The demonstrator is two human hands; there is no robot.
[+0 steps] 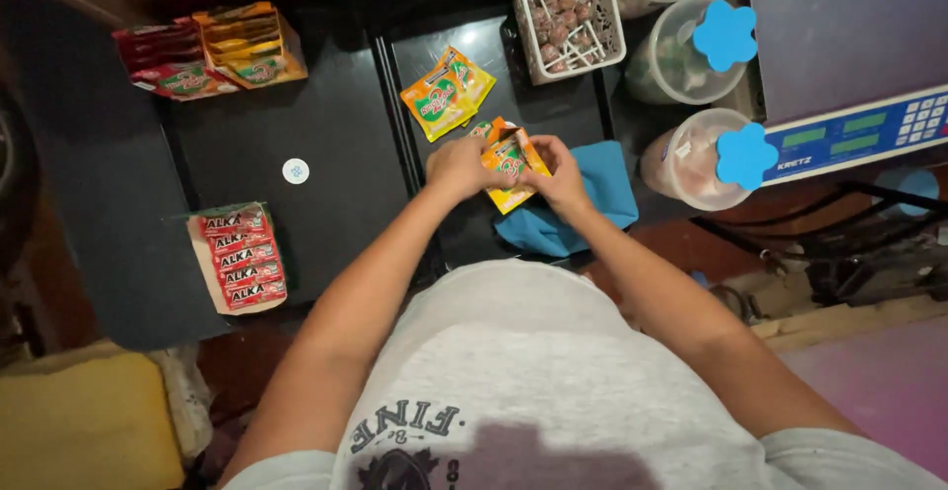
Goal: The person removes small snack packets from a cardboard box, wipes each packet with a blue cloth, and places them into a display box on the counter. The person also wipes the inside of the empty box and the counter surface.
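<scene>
Both hands meet over the dark counter [326, 115] and share a small stack of orange and yellow sachets [510, 164]. My left hand [457, 166] grips the stack's left side, and my right hand [560, 176] pinches its right side. A second pile of the same sachets [446, 93] lies on the counter just beyond the hands. A folded blue cloth [602, 199] sits under and to the right of my right hand.
A white basket of lollipops [571, 14] stands at the back. Clear jars with blue flower-shaped lids [726, 36] [746, 154] sit beside a weighing scale [859, 134]. Open boxes of red packets [242, 258] and mixed sachets [212, 50] rest on the left.
</scene>
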